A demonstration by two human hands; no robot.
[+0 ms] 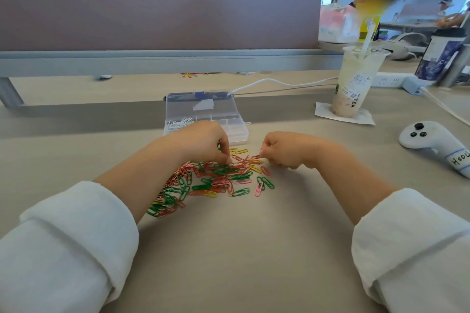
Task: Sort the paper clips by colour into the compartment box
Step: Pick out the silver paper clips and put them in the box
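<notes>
A heap of paper clips (216,180) in green, red, pink, yellow and orange lies on the beige desk. Behind it stands the clear compartment box (239,132) with its lid (203,105) raised; white clips (178,123) fill its far left compartment. My left hand (203,141) reaches down onto the top of the heap, fingertips curled among the clips; what they pinch is hidden. My right hand (282,148) hovers at the heap's right edge, fingers curled, pinching a small clip (261,149) at its fingertips.
A milk tea cup (356,84) with a straw stands on a napkin at the back right. A white controller (432,142) lies at the right edge. A white cable (279,82) and power strip (389,80) run behind. A partition (152,7) bounds the desk; another person sits beyond.
</notes>
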